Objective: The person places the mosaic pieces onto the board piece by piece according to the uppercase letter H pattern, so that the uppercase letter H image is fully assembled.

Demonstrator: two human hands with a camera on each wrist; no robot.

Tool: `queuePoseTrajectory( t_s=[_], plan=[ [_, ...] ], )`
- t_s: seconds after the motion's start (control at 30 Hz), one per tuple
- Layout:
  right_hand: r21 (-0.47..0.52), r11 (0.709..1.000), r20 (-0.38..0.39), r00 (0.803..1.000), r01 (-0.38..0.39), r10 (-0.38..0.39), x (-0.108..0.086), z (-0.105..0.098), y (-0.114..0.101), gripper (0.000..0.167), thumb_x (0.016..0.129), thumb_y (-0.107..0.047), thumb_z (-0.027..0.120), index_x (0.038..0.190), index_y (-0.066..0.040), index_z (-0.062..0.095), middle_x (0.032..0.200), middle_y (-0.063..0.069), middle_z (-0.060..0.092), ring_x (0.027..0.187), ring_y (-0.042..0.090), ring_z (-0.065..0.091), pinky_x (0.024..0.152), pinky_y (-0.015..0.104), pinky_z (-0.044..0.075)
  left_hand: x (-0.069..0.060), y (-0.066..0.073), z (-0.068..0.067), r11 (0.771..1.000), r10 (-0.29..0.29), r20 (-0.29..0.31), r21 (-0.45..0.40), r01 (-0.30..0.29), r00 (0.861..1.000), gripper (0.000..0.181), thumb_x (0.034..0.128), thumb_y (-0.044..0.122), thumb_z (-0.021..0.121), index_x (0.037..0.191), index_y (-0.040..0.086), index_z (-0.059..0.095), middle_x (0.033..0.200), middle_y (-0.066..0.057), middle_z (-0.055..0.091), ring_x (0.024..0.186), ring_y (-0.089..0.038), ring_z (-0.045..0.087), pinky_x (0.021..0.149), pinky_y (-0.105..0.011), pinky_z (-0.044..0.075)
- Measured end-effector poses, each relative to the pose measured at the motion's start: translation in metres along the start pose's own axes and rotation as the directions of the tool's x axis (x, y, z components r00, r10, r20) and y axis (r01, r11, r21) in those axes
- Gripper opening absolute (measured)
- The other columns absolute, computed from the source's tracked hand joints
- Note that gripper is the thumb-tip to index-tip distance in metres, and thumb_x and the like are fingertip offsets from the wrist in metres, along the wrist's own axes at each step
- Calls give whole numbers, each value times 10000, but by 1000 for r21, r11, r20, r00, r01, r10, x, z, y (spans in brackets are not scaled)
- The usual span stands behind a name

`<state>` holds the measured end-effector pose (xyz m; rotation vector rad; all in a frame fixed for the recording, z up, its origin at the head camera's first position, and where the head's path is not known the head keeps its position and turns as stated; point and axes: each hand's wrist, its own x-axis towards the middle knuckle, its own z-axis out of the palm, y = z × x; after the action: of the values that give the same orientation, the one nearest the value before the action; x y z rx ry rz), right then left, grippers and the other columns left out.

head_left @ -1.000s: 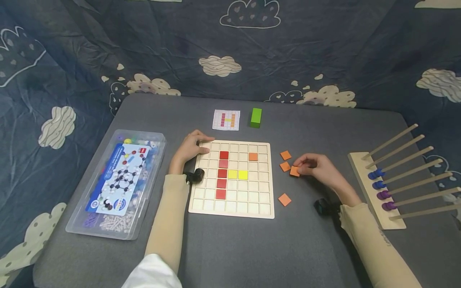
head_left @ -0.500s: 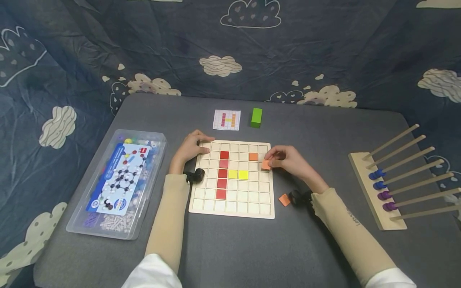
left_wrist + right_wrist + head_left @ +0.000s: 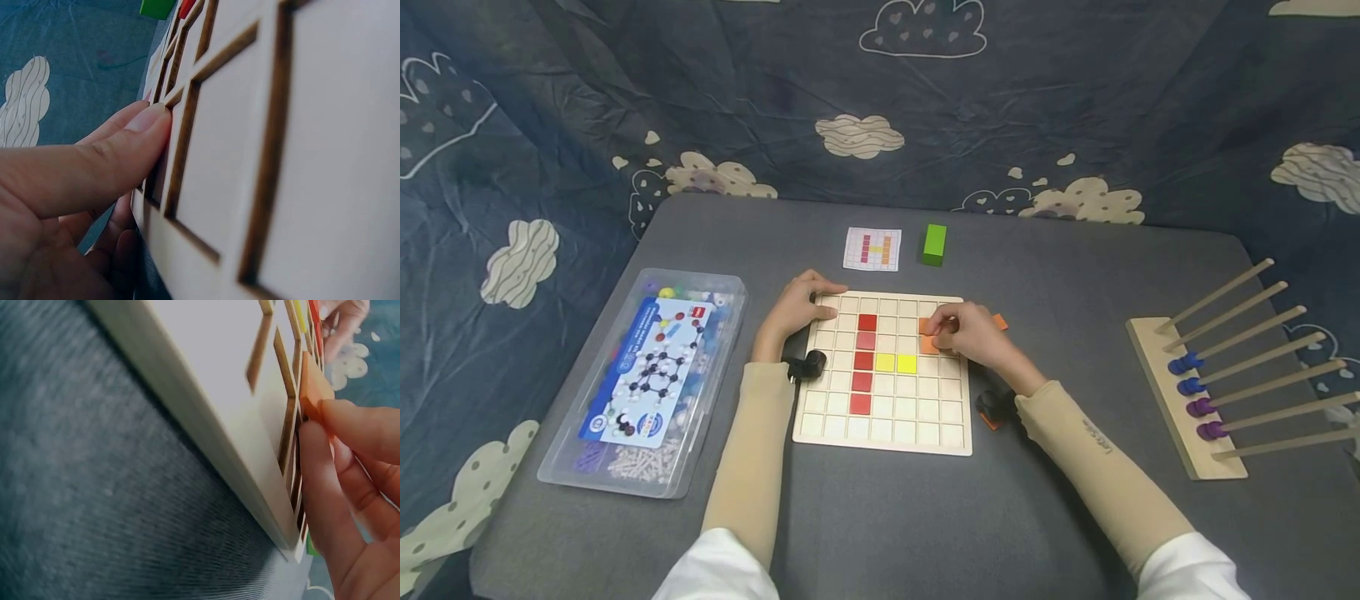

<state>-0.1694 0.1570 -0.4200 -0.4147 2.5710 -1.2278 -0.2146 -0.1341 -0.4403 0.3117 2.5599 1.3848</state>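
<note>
A wooden grid board [image 3: 842, 429] lies on the table, with a column of red square tiles [image 3: 862, 382] and two yellow tiles [image 3: 896, 364] set in its cells. At its upper left corner my left hand [image 3: 796, 308] holds the board, thumb on the top face and other fingers at the edge. My right hand [image 3: 976, 333] pinches an orange tile [image 3: 314, 384] between thumb and finger, tilted over a cell on the right side. Just above it another orange tile [image 3: 923, 326] sits in the board, partly covered by the fingers.
Loose orange tiles lie right of the board, one [image 3: 1000, 322] behind the right hand, another [image 3: 991, 423] beneath the wrist camera. A pattern card [image 3: 871, 250] and green block [image 3: 934, 245] stand behind. A plastic case [image 3: 707, 417] is left, a peg rack [image 3: 1180, 400] right.
My right hand has carried an orange tile leftward from the loose tiles to the board, just below the placed orange one. The left hand has stayed at the corner.
</note>
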Motion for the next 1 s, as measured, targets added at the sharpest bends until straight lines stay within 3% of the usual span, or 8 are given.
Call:
queuePoseTrajectory(
  t_s=[0.17, 0.3, 0.57, 0.83, 1.0],
  plan=[
    [-127, 989, -19, 997, 78, -81, 1, 4, -2, 156, 760, 109, 628, 809, -33, 675, 757, 55, 632, 666, 177, 552, 616, 319, 445, 1, 0, 0, 1000, 2, 0, -2, -2, 1000, 407, 828, -4, 712, 1229, 39, 658, 1070, -123, 517, 1022, -286, 441, 934, -425, 347],
    [-150, 984, -21, 994, 99, -104, 1, 4, -2, 169, 759, 117, 623, 803, -39, 673, 772, 56, 635, 684, 180, 555, 649, 327, 452, 1, 0, 0, 1000, 1, -3, 0, -1, 1000, 407, 824, -7, 714, 1224, 41, 662, 1076, -123, 522, 1032, -288, 440, 932, -427, 346],
    [77, 997, -5, 1000, 19, -19, -9, -13, 6, 95, 831, 27, 668, 909, -19, 696, 879, 82, 667, 744, 213, 568, 659, 311, 456, 2, 2, 0, 1000, 0, -3, 1, 0, 1000, 406, 822, -2, 717, 1222, 41, 663, 1072, -122, 522, 1030, -290, 439, 929, -426, 346],
    [293, 953, 61, 996, -75, 60, -37, -32, 20, 237, 871, -8, 665, 1089, 74, 621, 1006, 212, 629, 820, 198, 604, 699, 323, 511, 1, 1, -1, 1000, 4, 5, -2, -4, 1000, 399, 830, 1, 714, 1224, 37, 660, 1077, -132, 518, 1035, -297, 439, 932, -436, 352],
    [347, 936, 94, 995, -57, 25, -59, -38, 31, 260, 881, 5, 649, 1111, 113, 595, 1049, 242, 610, 849, 153, 621, 748, 308, 525, 0, 0, -1, 1000, 5, 9, 2, -5, 1000, 400, 831, -4, 709, 1226, 32, 657, 1089, -132, 518, 1057, -299, 439, 944, -443, 352]
  ],
)
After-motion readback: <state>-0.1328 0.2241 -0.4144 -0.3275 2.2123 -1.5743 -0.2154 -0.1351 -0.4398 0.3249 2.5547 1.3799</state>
